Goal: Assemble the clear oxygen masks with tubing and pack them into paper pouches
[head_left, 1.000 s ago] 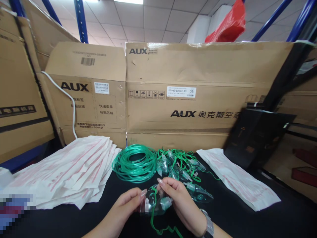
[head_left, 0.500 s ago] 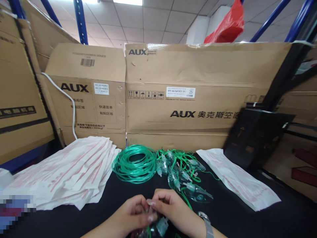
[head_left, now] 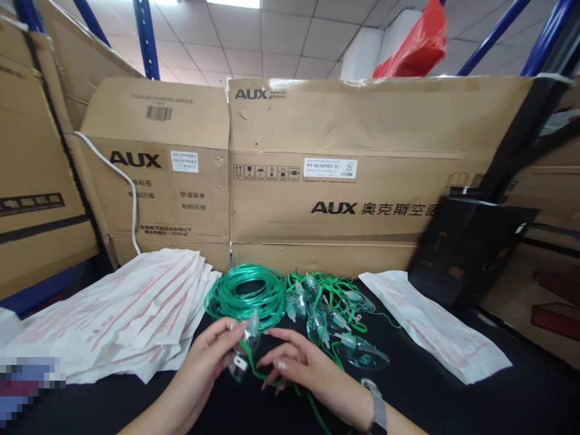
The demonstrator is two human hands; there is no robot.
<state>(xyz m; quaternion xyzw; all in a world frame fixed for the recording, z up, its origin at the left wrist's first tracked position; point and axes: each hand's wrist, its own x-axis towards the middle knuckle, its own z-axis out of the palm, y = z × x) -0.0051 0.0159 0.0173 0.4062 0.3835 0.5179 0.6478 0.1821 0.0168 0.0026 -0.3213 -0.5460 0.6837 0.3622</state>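
Note:
My left hand pinches a clear plastic oxygen mask and holds it up over the black table. My right hand is beside it, fingers curled around the mask's green elastic strap, which trails toward me. Just behind lie a coil of green tubing and a heap of several more clear masks with green straps.
A fanned stack of white paper pouches with red print lies at left; one single pouch lies at right. Large AUX cardboard boxes wall off the back. A black bag stands at right.
My hands had dropped close to me with the mask bunched between them; now the left hand has lifted the mask forward and the right hand has slid down onto the strap.

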